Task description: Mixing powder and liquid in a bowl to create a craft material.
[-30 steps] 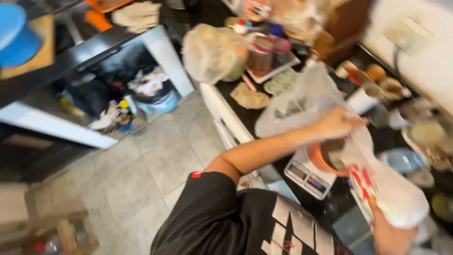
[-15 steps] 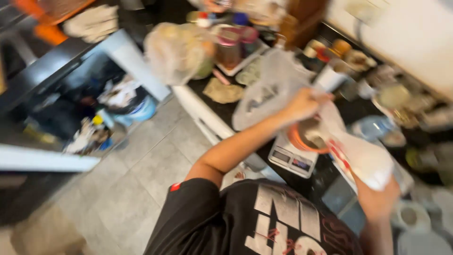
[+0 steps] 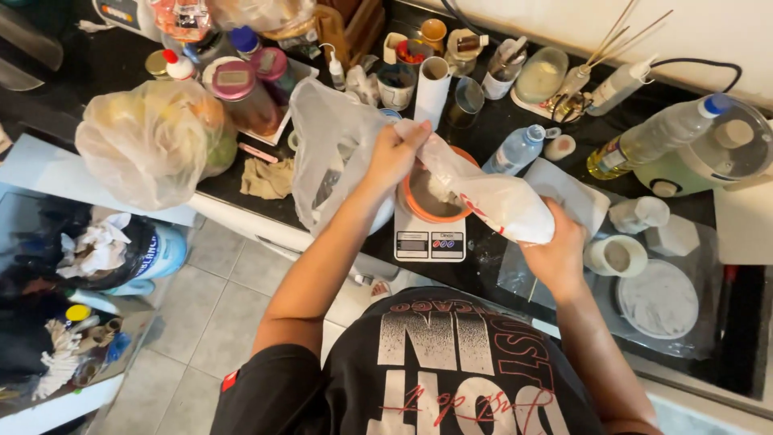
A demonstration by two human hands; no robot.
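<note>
Pouring step, by the look of it: left hand (image 3: 394, 157) pinches the mouth of a white plastic bag w/ red print (image 3: 495, 205), tilted over an orange-rimmed round bowl (image 3: 431, 197) sitting on a small white digital kitchen scale (image 3: 429, 238) at the centre of the black countertop (image 3: 499, 129). Right hand (image 3: 555, 254) cups the bag's fat bottom from the near-right side, fingers wrapped round it. Next move prob. calls for a slow lift of the bottom, mouth kept over the bowl, w/ a crumpled clear plastic bag (image 3: 326, 149) just left.
</note>
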